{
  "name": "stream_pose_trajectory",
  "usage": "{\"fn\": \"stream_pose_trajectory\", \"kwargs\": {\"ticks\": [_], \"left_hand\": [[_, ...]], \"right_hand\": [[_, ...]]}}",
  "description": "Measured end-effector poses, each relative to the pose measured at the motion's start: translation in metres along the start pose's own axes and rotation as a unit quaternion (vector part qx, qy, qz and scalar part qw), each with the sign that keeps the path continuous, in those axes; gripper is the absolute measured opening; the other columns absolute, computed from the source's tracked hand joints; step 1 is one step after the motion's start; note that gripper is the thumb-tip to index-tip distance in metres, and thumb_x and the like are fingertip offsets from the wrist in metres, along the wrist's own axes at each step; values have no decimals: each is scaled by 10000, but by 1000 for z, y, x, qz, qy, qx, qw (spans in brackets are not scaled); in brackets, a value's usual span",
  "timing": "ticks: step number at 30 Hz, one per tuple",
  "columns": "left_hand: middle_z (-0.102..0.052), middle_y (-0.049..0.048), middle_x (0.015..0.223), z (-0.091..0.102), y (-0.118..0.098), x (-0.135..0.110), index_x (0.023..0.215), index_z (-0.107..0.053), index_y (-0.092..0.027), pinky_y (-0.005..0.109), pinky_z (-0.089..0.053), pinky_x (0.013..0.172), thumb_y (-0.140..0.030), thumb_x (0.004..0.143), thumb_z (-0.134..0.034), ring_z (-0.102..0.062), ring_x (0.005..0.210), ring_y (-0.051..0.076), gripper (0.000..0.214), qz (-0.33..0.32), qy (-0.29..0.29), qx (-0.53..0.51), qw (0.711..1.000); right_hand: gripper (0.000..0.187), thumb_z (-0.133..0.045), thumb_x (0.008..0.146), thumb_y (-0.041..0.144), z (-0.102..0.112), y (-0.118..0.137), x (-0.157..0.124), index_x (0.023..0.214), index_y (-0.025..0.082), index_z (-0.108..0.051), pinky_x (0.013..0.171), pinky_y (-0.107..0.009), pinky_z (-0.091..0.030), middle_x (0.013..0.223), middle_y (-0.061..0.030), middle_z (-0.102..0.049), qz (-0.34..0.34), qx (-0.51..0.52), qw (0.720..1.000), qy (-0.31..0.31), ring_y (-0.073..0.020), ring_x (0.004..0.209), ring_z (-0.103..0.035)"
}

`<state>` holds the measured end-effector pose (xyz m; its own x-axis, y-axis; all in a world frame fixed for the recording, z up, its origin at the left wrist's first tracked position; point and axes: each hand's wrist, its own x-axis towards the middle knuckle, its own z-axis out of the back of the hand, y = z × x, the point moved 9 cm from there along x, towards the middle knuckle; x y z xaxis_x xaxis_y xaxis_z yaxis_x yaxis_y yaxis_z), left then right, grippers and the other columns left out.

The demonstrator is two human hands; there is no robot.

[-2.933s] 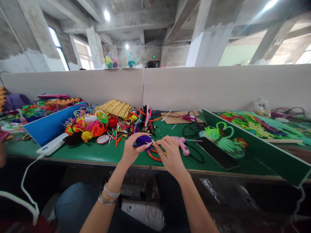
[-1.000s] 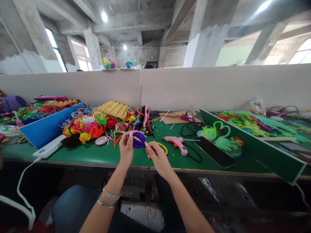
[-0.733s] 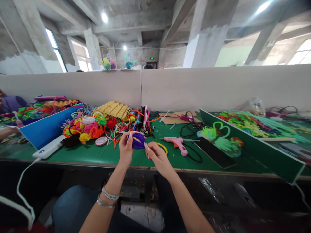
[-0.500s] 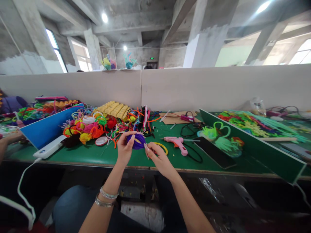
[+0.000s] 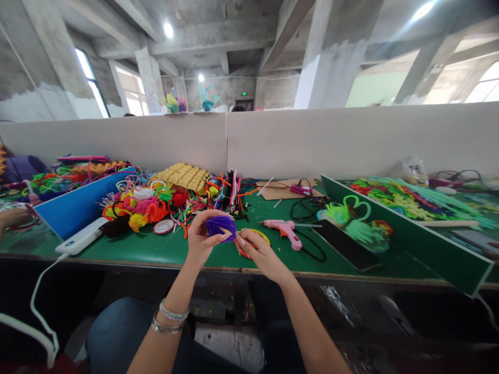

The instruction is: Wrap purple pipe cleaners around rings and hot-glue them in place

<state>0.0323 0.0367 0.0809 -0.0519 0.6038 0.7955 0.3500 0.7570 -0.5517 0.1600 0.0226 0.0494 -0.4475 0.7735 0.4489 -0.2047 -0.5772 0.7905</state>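
My left hand (image 5: 203,238) is curled round a fuzzy purple pipe-cleaner ball (image 5: 220,226), held just above the green table (image 5: 156,249). My right hand (image 5: 260,252) sits beside it on the right, its fingers pinched against the ball's lower right edge; what they pinch is too small to make out. Red and yellow pipe-cleaner rings (image 5: 253,240) lie on the table under the right hand. A pink glue gun (image 5: 286,228) rests just right of both hands.
A heap of coloured pipe-cleaner pieces (image 5: 156,200) lies at left behind a blue board (image 5: 80,205). A white power strip (image 5: 78,238) and a phone (image 5: 346,243) lie near the front edge. A green divider (image 5: 409,236) stands at right. Another person's hand (image 5: 11,218) is at far left.
The purple ball has turned in my left hand, from open loops to a fuller fuzzy face. My right hand has dropped slightly lower and nearer the table's front edge.
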Motion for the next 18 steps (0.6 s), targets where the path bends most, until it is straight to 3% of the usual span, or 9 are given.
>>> {"fn": "stream_pose_trajectory", "kwargs": {"ticks": [6, 10, 15, 18], "left_hand": [[-691, 26, 856, 0, 4, 1, 912, -637, -214, 316, -544, 717, -386, 585, -761, -672, 799, 198, 390, 27, -1, 1, 1000], [-692, 33, 855, -1, 4, 1, 909, -623, -206, 338, -541, 731, -409, 465, -811, -664, 830, 223, 523, 39, 18, 7, 999], [-674, 97, 991, -8, 19, -3, 1015, -602, -181, 347, -520, 784, -360, 450, -825, -642, 893, 240, 633, 139, 114, 146, 973], [-656, 105, 1043, -15, 18, -4, 1052, -587, -183, 363, -492, 839, -364, 490, -808, -621, 942, 243, 631, 132, 167, 228, 950]], "right_hand": [[316, -344, 917, 413, -2, 1, -1, 707, 193, -432, 665, -222, -348, 701, 17, -423, -6, -4, 1000, 7, -105, 679, -399], [313, -350, 911, 426, 0, 0, -1, 719, 194, -437, 648, -218, -349, 696, 20, -421, -5, 7, 1000, -3, -103, 667, -400], [307, -360, 907, 431, 6, -5, 0, 735, 197, -461, 652, -212, -363, 710, 20, -461, -3, 6, 1000, -27, -100, 674, -430], [307, -361, 905, 433, 10, -8, -1, 748, 199, -484, 650, -218, -368, 701, 17, -485, -10, -38, 999, -25, -109, 681, -446]]}}
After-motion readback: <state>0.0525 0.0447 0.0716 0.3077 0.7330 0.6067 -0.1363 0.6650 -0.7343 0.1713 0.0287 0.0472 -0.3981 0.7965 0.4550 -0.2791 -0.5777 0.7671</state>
